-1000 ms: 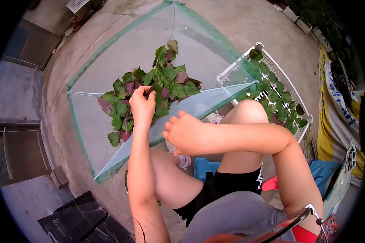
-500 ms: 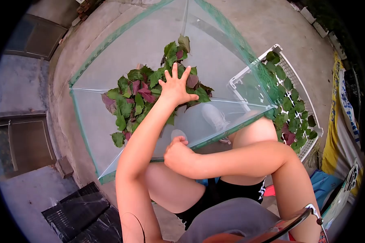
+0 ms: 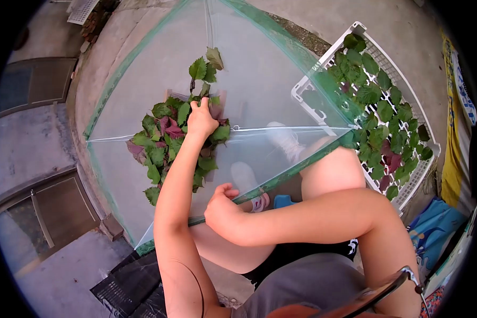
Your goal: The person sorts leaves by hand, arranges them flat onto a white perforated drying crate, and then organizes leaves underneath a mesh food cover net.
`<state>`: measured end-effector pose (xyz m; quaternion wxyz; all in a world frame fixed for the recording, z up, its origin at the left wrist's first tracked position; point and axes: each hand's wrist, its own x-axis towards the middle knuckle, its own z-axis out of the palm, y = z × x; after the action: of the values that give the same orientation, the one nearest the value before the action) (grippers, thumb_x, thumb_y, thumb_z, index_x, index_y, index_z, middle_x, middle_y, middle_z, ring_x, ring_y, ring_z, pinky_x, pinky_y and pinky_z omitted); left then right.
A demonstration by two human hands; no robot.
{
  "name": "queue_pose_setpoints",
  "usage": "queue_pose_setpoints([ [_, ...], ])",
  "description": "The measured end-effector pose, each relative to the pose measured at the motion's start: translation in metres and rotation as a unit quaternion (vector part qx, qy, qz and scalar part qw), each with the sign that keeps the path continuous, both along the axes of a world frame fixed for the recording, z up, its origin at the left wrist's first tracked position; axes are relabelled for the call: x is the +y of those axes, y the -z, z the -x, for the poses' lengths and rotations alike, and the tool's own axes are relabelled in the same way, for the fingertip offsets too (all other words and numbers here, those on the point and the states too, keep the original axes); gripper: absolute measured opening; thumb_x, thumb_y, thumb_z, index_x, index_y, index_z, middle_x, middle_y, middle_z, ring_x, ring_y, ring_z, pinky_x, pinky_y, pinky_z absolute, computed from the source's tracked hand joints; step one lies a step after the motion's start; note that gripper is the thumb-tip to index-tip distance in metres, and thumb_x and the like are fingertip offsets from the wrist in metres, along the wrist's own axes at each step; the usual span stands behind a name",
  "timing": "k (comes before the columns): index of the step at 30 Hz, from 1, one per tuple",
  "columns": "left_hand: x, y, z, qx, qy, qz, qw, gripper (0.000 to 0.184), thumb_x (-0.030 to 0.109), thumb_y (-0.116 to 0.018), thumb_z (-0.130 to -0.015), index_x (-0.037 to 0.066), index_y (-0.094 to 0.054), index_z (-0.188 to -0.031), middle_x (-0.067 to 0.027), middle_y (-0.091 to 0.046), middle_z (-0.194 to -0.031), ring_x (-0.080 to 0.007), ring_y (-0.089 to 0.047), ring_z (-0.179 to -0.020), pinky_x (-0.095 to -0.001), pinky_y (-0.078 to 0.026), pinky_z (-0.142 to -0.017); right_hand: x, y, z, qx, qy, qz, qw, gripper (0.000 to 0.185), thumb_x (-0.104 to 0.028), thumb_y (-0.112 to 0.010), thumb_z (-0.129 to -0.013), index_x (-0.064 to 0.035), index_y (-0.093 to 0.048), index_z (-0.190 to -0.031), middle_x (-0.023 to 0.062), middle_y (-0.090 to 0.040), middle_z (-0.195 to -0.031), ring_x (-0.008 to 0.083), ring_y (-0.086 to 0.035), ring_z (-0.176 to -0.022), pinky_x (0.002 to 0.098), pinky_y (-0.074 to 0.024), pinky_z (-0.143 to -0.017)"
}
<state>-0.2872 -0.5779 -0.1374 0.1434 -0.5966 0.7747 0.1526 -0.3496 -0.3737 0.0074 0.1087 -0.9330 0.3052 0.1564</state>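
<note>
A heap of perilla leaves (image 3: pixel 169 135), green with purple undersides, lies on a white mesh food cover (image 3: pixel 259 69) edged in green. Over the upper part of the heap is my left hand (image 3: pixel 201 122), its fingers bent down and closed among the leaves; their tips are partly hidden. My right hand (image 3: pixel 225 217) rests above my thigh by the cover's near edge, fingers curled in. Whatever its palm may hold is out of sight.
On the right, a white plastic crate (image 3: pixel 432 153) carries many spread leaves, partly behind the mesh. My white shoes (image 3: pixel 283 139) show through the mesh. Black crates (image 3: pixel 127 289) are at lower left, a blue bag (image 3: pixel 434 228) at lower right.
My left hand was spread wide over the leaves; it has moved left and down and its fingers have closed. The right hand stays curled. The view has shifted, showing more of the crate.
</note>
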Motion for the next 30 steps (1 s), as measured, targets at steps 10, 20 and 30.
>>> queue_pose_setpoints([
  [10,0.019,-0.070,-0.109,0.635,-0.366,-0.142,0.665,0.034,0.013,-0.051,-0.089,0.010,-0.049,-0.123,-0.0102,-0.055,-0.118,-0.0246,-0.056,-0.103,-0.0374,-0.048,-0.086,0.001,-0.002,-0.012,0.006,-0.010,0.002,1.000,0.024,-0.016,-0.057,-0.072,-0.0009,-0.068,-0.087,0.0194,-0.065,-0.083,0.0353,-0.061,-0.070,0.0539,-0.0446,-0.072],
  [20,0.057,-0.120,-0.121,0.713,-0.388,-0.238,0.533,0.038,0.025,-0.045,-0.092,-0.002,-0.052,-0.118,-0.0151,-0.057,-0.117,-0.0285,-0.057,-0.105,-0.0413,-0.046,-0.092,0.007,-0.002,-0.022,0.051,-0.056,0.005,0.997,0.027,-0.017,-0.057,-0.073,0.0005,-0.067,-0.091,0.0218,-0.064,-0.085,0.0367,-0.060,-0.070,0.0543,-0.0441,-0.073],
  [30,0.057,-0.141,-0.047,0.632,-0.325,-0.210,0.672,0.038,0.023,-0.061,-0.086,0.002,-0.056,-0.117,-0.0097,-0.057,-0.115,-0.0171,-0.056,-0.104,-0.0326,-0.046,-0.088,0.004,0.001,-0.022,0.068,-0.078,-0.019,0.994,0.027,-0.019,-0.057,-0.073,0.0011,-0.066,-0.089,0.0210,-0.064,-0.083,0.0361,-0.060,-0.069,0.0539,-0.0445,-0.073],
])
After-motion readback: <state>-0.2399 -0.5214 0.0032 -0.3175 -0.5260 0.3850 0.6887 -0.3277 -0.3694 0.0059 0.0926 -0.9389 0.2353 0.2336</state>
